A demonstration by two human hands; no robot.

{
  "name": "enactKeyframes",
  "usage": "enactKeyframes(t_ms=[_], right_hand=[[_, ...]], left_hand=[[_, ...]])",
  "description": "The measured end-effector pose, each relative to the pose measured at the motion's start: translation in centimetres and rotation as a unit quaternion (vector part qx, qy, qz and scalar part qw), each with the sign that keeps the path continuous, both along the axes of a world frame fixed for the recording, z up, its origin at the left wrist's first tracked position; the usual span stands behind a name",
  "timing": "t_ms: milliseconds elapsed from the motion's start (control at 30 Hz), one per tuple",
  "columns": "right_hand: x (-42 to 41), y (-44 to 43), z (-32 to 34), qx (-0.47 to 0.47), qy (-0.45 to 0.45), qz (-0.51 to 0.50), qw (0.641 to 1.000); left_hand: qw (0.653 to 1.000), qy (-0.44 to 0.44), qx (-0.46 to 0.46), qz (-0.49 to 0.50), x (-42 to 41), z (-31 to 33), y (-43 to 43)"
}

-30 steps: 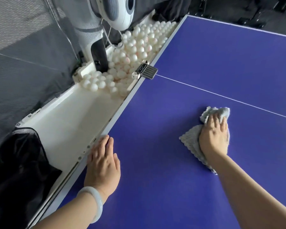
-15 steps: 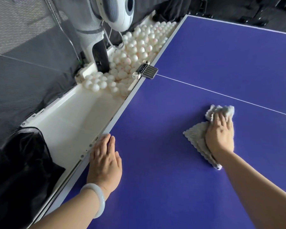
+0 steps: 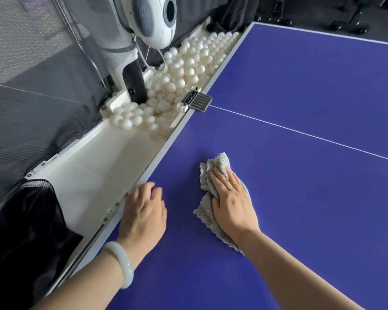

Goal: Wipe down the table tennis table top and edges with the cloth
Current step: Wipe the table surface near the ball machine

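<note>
**Right hand.** The right hand [image 3: 231,198] lies palm down on the cloth [image 3: 220,163] with its fingers straight and close together. It does not clench the fabric. It presses it flat against the table top [image 3: 311,209]. This flat hold probably spreads pressure over a wide patch, so that one stroke cleans a broad band.

**Cloth position.** The grey cloth is crumpled and loosely folded. It rests on the blue surface on the person's side of the clamp [image 3: 197,100], well apart from it and slightly to its right.

**Cloth relative to the grip.**
- A bunched fold projects past the fingertips, toward the clamp.
- A second flap shows at the thumb side of the palm.
- A scalloped hem trails under the wrist, away from the clamp.
- The middle of the cloth is hidden under the palm.

**Left hand.** The left hand [image 3: 143,211] holds nothing. It rests palm down at the white edge [image 3: 160,153], the same edge that carries the clamp, but nearer the person. Its fingertips are blurred, so it cannot be told whether they hook over the edge. The placement suggests a brace that steadies the body while the other arm reaches.

**Adjacent parts.** A white tray [image 3: 99,171] runs along the far side of that edge. Balls [image 3: 184,63] are heaped in it beside the clamp and beyond it.
</note>
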State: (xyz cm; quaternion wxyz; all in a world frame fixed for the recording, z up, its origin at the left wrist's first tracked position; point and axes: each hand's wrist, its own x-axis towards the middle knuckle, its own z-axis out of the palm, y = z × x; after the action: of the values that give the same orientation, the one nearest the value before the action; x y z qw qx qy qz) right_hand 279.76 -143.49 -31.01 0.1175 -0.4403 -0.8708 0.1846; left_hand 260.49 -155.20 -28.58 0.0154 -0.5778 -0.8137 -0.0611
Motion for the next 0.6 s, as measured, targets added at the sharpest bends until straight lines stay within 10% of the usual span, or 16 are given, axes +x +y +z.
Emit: enactKeyframes(t_ms=[600], right_hand=[[-11.4,13.8,-0.4,0.042,-0.033,0.105,0.993]], left_hand=[[0.995,-0.096,0.028,0.01,1.8,-1.8,8.0]])
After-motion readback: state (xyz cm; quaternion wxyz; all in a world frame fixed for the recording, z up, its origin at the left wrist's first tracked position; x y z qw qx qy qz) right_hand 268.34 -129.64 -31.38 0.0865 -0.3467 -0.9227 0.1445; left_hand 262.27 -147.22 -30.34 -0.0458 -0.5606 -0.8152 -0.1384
